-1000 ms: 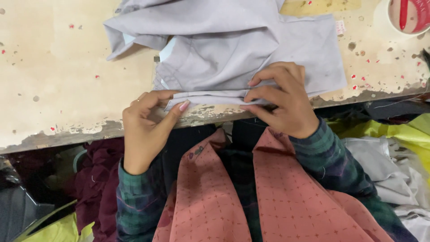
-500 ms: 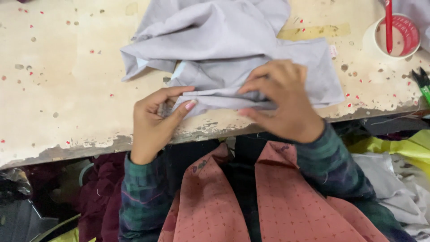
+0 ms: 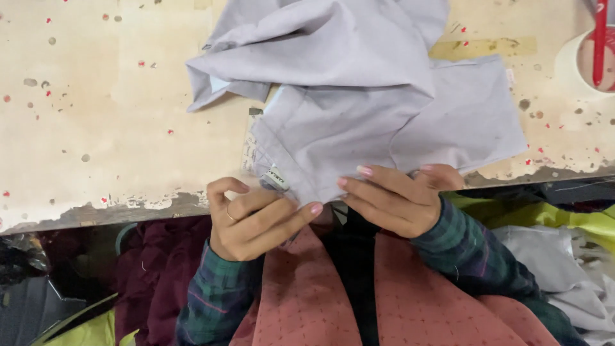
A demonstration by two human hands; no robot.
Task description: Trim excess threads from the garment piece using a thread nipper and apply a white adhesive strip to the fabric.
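Observation:
A pale grey garment [image 3: 359, 90] lies crumpled on a worn cream worktable [image 3: 96, 115], its lower edge hanging over the table's front edge. My left hand [image 3: 253, 218] pinches that lower edge beside a small white sewn-in label [image 3: 277, 179]. My right hand [image 3: 397, 198] grips the same edge a little to the right, fingers curled under the cloth. Both hands sit just below the table's front edge, above my lap. My sleeves are dark green plaid.
A white round tub [image 3: 586, 61] with a red tool [image 3: 599, 38] in it stands at the table's far right. Maroon cloth [image 3: 160, 275] and yellow-green cloth [image 3: 576, 221] lie below the table edge. A pink dotted garment [image 3: 307, 301] covers my lap.
The folded hem has been let out and pulled toward me over the table edge. Both hands have dropped from the tabletop to below its edge, and the label now shows.

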